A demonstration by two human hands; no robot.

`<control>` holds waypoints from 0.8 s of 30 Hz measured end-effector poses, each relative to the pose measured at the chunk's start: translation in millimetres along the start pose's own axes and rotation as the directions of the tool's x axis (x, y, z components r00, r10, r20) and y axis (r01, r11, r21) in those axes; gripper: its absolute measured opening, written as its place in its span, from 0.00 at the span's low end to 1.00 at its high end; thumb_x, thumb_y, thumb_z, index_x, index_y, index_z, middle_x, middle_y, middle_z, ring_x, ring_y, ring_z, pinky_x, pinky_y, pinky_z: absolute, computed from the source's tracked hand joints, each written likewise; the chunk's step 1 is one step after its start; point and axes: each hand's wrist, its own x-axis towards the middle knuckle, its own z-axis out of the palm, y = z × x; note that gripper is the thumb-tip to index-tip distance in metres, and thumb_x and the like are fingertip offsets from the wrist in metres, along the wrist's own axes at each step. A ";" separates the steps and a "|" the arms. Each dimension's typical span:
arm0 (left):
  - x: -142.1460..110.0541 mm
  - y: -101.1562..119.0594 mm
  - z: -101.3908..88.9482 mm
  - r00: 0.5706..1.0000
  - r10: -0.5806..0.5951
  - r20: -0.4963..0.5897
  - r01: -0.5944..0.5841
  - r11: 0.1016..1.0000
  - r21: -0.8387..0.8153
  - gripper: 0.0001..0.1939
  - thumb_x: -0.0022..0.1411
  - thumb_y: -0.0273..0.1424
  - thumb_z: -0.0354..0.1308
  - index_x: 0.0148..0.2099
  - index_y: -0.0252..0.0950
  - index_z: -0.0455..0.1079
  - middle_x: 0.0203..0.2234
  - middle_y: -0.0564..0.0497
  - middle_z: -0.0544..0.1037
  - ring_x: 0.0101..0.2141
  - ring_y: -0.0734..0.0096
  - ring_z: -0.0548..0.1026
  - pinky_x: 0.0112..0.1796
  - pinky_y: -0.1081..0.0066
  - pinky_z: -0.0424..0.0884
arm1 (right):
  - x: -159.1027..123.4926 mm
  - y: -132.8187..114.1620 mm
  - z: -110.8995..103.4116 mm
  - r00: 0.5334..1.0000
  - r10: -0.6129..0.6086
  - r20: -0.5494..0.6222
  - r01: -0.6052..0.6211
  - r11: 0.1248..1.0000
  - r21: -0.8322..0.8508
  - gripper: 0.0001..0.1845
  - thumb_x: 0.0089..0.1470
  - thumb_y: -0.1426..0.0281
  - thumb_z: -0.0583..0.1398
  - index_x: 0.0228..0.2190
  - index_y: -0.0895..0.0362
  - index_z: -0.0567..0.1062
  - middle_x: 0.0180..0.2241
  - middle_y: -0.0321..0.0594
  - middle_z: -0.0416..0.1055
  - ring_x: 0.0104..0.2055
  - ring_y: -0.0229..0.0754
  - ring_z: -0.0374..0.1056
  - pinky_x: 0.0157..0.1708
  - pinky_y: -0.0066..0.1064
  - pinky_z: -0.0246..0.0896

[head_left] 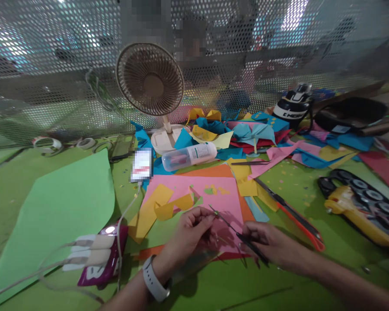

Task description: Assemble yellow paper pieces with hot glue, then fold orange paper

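My left hand (pixel 191 229), with a white watch on its wrist, is curled closed over the lower edge of a pink paper sheet (pixel 227 201); its fingertips pinch something too small to make out. My right hand (pixel 272 246) grips thin black tweezers (pixel 233 229), whose tips point up and left toward my left fingertips. Curled yellow paper strips (pixel 158 207) lie just left of the pink sheet. Small green and yellow cut-outs (pixel 214 190) rest on the pink sheet above my hands.
A small desk fan (pixel 151 82) stands at the back before a perforated metal screen. A glue bottle (pixel 189 156) lies on its side amid scattered coloured paper scraps. A large green sheet (pixel 58 207) lies left, orange-handled scissors (pixel 294 218) right, a yellow glue gun (pixel 359 216) far right.
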 end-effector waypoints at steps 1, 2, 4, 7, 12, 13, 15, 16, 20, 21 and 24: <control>0.1 -0.2 0.1 1.000 0.002 0.003 -0.002 1.000 -0.001 0.16 0.53 0.42 0.63 0.35 0.35 0.67 0.17 0.56 0.71 0.17 0.77 0.69 0.22 0.75 0.67 | 0.1 -0.2 0.1 1.000 0.001 0.001 -0.001 1.000 0.002 0.22 0.43 0.55 0.66 0.24 0.56 0.64 0.21 0.29 0.60 0.23 0.31 0.56 0.21 0.22 0.55; 0.2 -0.4 0.2 1.000 0.007 0.006 -0.007 1.000 -0.004 0.16 0.53 0.42 0.63 0.35 0.35 0.67 0.17 0.56 0.71 0.16 0.77 0.69 0.21 0.75 0.67 | 0.1 -0.6 0.3 1.000 0.002 0.002 -0.002 1.000 0.000 0.22 0.43 0.55 0.66 0.24 0.56 0.63 0.21 0.29 0.59 0.23 0.31 0.56 0.21 0.22 0.55; 0.2 -1.0 0.3 1.000 0.019 0.018 -0.019 1.000 -0.014 0.15 0.54 0.41 0.63 0.35 0.35 0.67 0.17 0.56 0.71 0.16 0.77 0.69 0.21 0.75 0.67 | -0.3 -1.8 0.6 1.000 0.001 0.001 -0.001 1.000 -0.004 0.22 0.43 0.54 0.66 0.24 0.56 0.63 0.21 0.29 0.59 0.23 0.31 0.56 0.21 0.22 0.56; -0.3 -1.0 0.7 1.000 0.021 0.020 -0.020 0.999 -0.024 0.14 0.55 0.40 0.62 0.35 0.35 0.67 0.17 0.56 0.72 0.16 0.77 0.69 0.21 0.76 0.67 | -1.1 -3.3 0.8 1.000 0.002 -0.001 -0.002 1.000 -0.001 0.23 0.43 0.54 0.67 0.24 0.57 0.63 0.21 0.29 0.59 0.23 0.30 0.55 0.21 0.22 0.56; -1.5 1.6 0.0 1.000 0.003 0.007 -0.003 1.000 -0.010 0.14 0.56 0.41 0.61 0.35 0.35 0.67 0.17 0.56 0.72 0.17 0.76 0.70 0.22 0.75 0.68 | 1.4 2.6 -0.8 1.000 -0.017 -0.019 0.017 1.000 -0.004 0.24 0.42 0.52 0.66 0.24 0.57 0.64 0.21 0.29 0.61 0.23 0.31 0.56 0.21 0.23 0.56; -1.4 1.8 -0.6 1.000 -0.002 0.002 0.002 1.000 0.002 0.14 0.55 0.41 0.61 0.34 0.35 0.67 0.17 0.56 0.72 0.16 0.76 0.70 0.22 0.75 0.68 | 2.3 4.5 -1.3 1.000 -0.017 -0.019 0.017 1.000 0.002 0.24 0.42 0.52 0.66 0.24 0.56 0.64 0.21 0.29 0.61 0.22 0.31 0.56 0.21 0.23 0.56; -0.8 1.2 -1.8 1.000 -0.015 0.003 0.015 1.000 0.018 0.15 0.55 0.41 0.62 0.35 0.35 0.68 0.17 0.56 0.72 0.16 0.76 0.71 0.23 0.74 0.69 | 3.9 7.4 -2.1 1.000 -0.016 -0.020 0.016 1.000 0.006 0.24 0.42 0.52 0.66 0.24 0.56 0.63 0.21 0.29 0.61 0.22 0.31 0.56 0.21 0.23 0.57; -0.4 0.4 -2.4 1.000 -0.021 0.004 0.021 1.000 0.022 0.15 0.54 0.42 0.62 0.35 0.35 0.68 0.17 0.56 0.72 0.17 0.76 0.71 0.23 0.74 0.70 | 4.4 8.2 -2.3 1.000 -0.017 -0.023 0.017 1.000 0.006 0.24 0.42 0.51 0.66 0.24 0.56 0.63 0.21 0.29 0.61 0.23 0.31 0.56 0.21 0.23 0.57; 1.2 -2.3 -3.0 0.999 -0.039 -0.021 0.040 0.999 0.029 0.15 0.54 0.41 0.62 0.36 0.35 0.68 0.17 0.56 0.72 0.16 0.78 0.69 0.21 0.75 0.69 | 4.8 7.5 -2.0 0.999 -0.021 -0.035 0.020 1.000 -0.013 0.25 0.42 0.51 0.66 0.24 0.56 0.63 0.21 0.30 0.61 0.22 0.31 0.56 0.21 0.22 0.56; 1.2 -2.1 -2.7 0.999 -0.042 -0.027 0.043 0.999 0.030 0.15 0.55 0.41 0.62 0.36 0.35 0.68 0.17 0.56 0.72 0.15 0.78 0.69 0.21 0.76 0.68 | 4.7 7.0 -1.8 0.999 -0.021 -0.035 0.021 1.000 -0.018 0.25 0.43 0.51 0.65 0.24 0.56 0.63 0.20 0.29 0.61 0.22 0.31 0.56 0.20 0.22 0.55; 0.3 2.1 -1.7 0.999 -0.025 -0.036 0.025 1.000 0.017 0.14 0.54 0.40 0.62 0.35 0.35 0.67 0.16 0.57 0.71 0.15 0.79 0.68 0.19 0.78 0.66 | 3.9 6.4 -1.8 0.999 -0.024 -0.033 0.023 1.000 -0.014 0.24 0.43 0.52 0.66 0.24 0.56 0.62 0.21 0.29 0.61 0.23 0.30 0.56 0.21 0.22 0.55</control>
